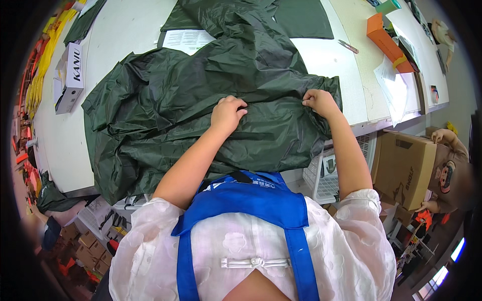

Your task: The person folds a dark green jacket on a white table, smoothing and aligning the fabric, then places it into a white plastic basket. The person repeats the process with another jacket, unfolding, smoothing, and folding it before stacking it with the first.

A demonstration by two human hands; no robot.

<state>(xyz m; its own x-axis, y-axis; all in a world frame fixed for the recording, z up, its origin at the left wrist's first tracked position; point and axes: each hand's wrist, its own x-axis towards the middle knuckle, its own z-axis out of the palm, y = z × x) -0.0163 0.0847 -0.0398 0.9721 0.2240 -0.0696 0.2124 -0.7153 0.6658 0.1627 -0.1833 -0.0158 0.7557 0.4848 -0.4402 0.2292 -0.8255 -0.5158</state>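
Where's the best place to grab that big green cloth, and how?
Probably pinch the green cloth by the corner just past the right hand, coming from the right: that corner sticks out, while the middle lies in loose folds.

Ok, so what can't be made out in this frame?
Head view:
Left hand: its own back hides the palm, so grip unclear.
Right hand: fingertips too small to tell exactly what they pinch.
Cloth: far part cut off by top edge.
Sheet: partly covered by cloth.
White basket: partly behind right forearm.
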